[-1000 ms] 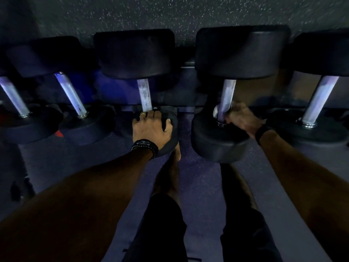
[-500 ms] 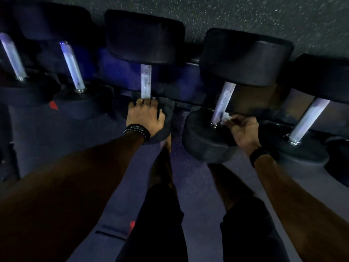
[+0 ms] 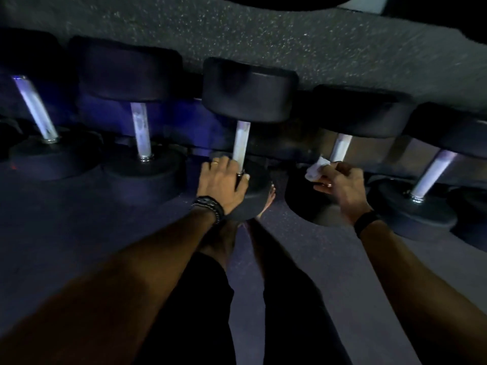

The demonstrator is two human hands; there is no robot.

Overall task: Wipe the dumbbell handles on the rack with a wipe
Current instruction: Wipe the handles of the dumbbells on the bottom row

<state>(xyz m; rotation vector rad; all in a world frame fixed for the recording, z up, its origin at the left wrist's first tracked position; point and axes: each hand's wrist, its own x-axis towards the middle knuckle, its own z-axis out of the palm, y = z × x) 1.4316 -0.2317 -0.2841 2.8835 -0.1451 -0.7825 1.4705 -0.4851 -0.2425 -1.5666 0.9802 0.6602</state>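
Observation:
Several black dumbbells with silver handles lie in a row on the rack. My left hand rests flat on the near head of the middle dumbbell, its fingers touching the base of that silver handle. My right hand pinches a crumpled white wipe just left of the lower end of the neighbouring handle. The wipe sits over the near head of that dumbbell, beside the handle.
Further dumbbells lie to the left and right. The dark rack frame runs behind the handles. Speckled rubber floor stretches beyond. My legs and bare feet stand below the rack.
The view has swung left, so the dumbbells sit further right in frame. My right hand has come off the handle's base and now holds the wipe beside it. My left hand stays put.

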